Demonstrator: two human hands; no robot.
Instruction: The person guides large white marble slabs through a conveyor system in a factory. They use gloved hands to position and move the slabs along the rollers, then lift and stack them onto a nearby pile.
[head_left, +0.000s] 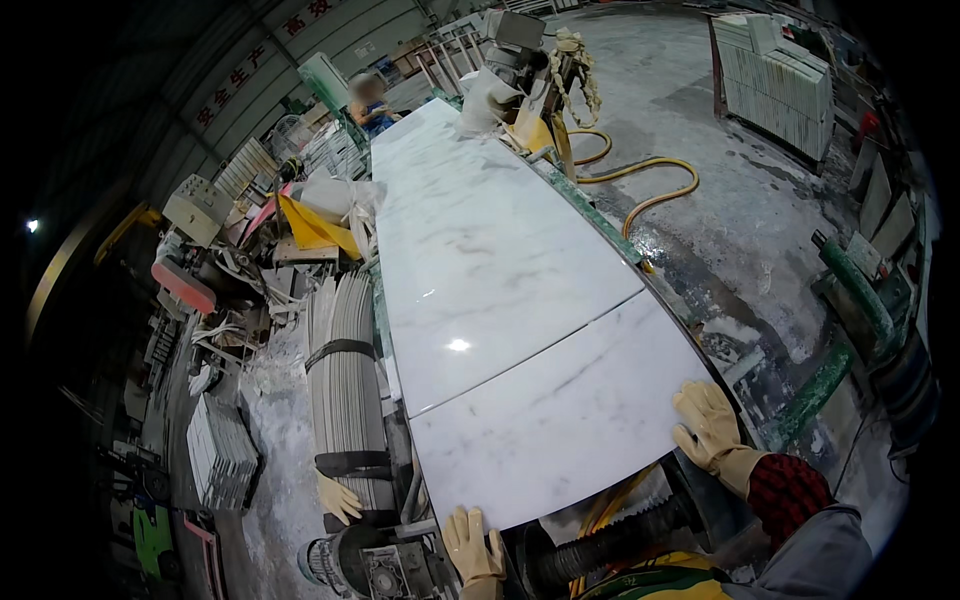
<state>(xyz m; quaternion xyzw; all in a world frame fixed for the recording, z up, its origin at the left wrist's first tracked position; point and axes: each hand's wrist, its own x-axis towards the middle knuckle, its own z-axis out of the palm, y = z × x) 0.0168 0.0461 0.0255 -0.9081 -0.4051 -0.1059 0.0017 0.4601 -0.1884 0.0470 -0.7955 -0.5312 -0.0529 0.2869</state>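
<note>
Both my hands wear cream rubber gloves. My left hand (470, 550) is at the near left corner of a white, grey-veined stone slab (550, 425), its fingers extended against the edge. At the slab's right edge, near its front corner, lies my right hand (708, 428), with fingers stretched out and thumb apart. What lies under the fingers is hidden. A larger polished slab (480, 240) extends beyond the near one, and a thin dark seam divides them. Both rest on a long green-framed conveyor (590, 215).
Left of the conveyor stand a strapped bundle of grey strips (345, 400), a loose cream glove (340, 497) and a motor (365, 565). A person (372, 108) is at the far end. A yellow hose (660, 163) curves across the floor at right, near stacked slabs (775, 85).
</note>
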